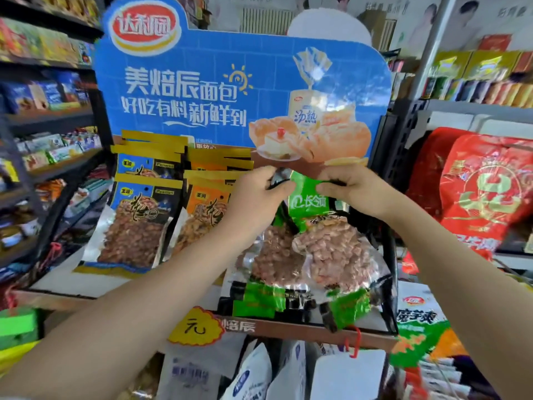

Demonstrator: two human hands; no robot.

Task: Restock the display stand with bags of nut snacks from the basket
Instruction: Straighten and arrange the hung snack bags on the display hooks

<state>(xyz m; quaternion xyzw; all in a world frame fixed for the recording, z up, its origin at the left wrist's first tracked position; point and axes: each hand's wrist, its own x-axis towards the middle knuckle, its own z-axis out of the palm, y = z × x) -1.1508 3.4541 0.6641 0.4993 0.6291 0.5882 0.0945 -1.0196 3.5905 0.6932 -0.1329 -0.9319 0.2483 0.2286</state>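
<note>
1. The green bag of nuts sits right of the frame's center, held up in front of the display stand, its top edge just under the blue sign. Its clear lower part, packed with nuts, hangs in front of a second green bag already lying in the stand's right section.
2. Judging by the bulging nut-filled window, the bag is probably moderately heavy for its size, with weight low down. The film looks glossy and soft, so it likely slips and sags if held by the middle.
3. The flat sealed strip at the top seems the best place to hold: it is stiffer, thin enough to pinch, and lets the load hang straight.
4. The left hand pinches the bag's upper left corner, fingers curled narrowly round the dark top edge.
5. The right hand pinches the upper right corner the same way, fingers folded tight on the strip.
6. Left of center, blue bags and orange bags of nuts already lean in rows.
7. No basket is plainly identifiable here.
</note>
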